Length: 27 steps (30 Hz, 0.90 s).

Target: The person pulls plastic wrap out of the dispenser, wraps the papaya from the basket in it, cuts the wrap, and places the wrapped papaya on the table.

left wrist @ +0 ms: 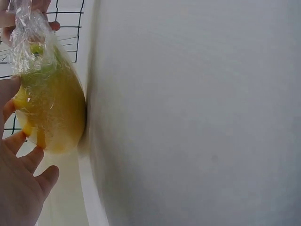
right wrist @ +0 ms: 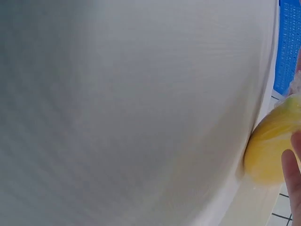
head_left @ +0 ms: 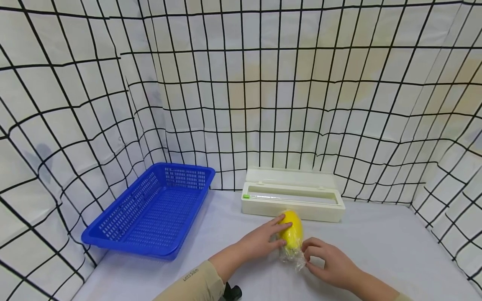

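A yellow, oval fruit (head_left: 290, 230) with a greenish end lies on the white table, wrapped in clear cling film (head_left: 291, 255). Along its left side, my left hand (head_left: 265, 238) rests spread fingers on it, with the thumb near the wrapped end. My right hand (head_left: 329, 261) has curled fingers and pinches the loose film at the fruit's near end. In the left wrist view the film (left wrist: 30, 28) is bunched and drawn out beyond the green tip. Fingertips of the right hand (right wrist: 291, 165) lie over the fruit's side in the right wrist view.
A white box (head_left: 293, 209) with its lid raised stands just behind the fruit; a clear strip with a green slider (head_left: 246, 196) runs along it. To the left sits a blue plastic basket (head_left: 150, 225). Black-gridded white walls (head_left: 260, 96) enclose the table. A small black object (head_left: 232, 292) is below my left forearm.
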Each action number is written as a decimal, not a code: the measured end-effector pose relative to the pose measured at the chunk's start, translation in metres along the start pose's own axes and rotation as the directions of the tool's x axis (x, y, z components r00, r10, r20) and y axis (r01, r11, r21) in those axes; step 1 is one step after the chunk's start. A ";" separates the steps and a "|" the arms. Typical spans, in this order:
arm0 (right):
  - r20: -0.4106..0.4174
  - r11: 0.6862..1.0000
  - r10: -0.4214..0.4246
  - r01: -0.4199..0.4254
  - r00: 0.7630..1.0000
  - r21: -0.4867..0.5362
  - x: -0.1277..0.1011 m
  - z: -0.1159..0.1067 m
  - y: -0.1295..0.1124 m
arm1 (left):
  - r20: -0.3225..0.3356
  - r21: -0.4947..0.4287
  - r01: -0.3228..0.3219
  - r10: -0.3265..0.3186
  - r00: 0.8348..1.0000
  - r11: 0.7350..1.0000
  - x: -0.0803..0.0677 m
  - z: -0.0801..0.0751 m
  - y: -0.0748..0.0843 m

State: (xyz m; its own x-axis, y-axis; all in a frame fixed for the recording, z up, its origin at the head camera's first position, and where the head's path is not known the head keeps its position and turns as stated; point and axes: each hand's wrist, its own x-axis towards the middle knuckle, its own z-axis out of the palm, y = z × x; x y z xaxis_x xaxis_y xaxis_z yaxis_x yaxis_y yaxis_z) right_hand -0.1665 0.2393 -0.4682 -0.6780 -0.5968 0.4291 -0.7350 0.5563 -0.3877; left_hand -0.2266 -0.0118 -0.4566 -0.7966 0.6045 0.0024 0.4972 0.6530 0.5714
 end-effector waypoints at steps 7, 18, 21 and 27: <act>0.113 0.993 0.036 -0.023 0.993 -0.112 0.006 -0.011 -0.002 | -0.065 0.032 -0.008 0.010 0.998 0.999 -0.004 -0.001 0.005; 0.274 0.797 -0.344 0.433 0.898 -0.420 0.028 -0.012 0.008 | -0.066 0.068 0.008 -0.003 0.998 0.998 -0.006 -0.002 0.007; 0.234 0.795 -0.375 0.441 0.897 -0.417 0.028 -0.011 0.011 | -0.069 0.157 -0.074 0.086 0.994 0.985 -0.009 -0.006 0.004; 0.141 0.831 -0.372 0.397 0.917 -0.390 0.029 -0.011 0.014 | 0.043 0.455 -0.384 0.410 0.911 0.804 -0.017 -0.012 -0.006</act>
State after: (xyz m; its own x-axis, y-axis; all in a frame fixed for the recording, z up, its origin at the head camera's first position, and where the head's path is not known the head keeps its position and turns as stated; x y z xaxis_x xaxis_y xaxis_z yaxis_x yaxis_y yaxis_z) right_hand -0.1964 0.2357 -0.4523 -0.3495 -0.8362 0.4226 -0.8769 0.4508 0.1667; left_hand -0.2196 -0.0313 -0.4504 -0.5069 0.8383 0.2009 0.8615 0.5005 0.0853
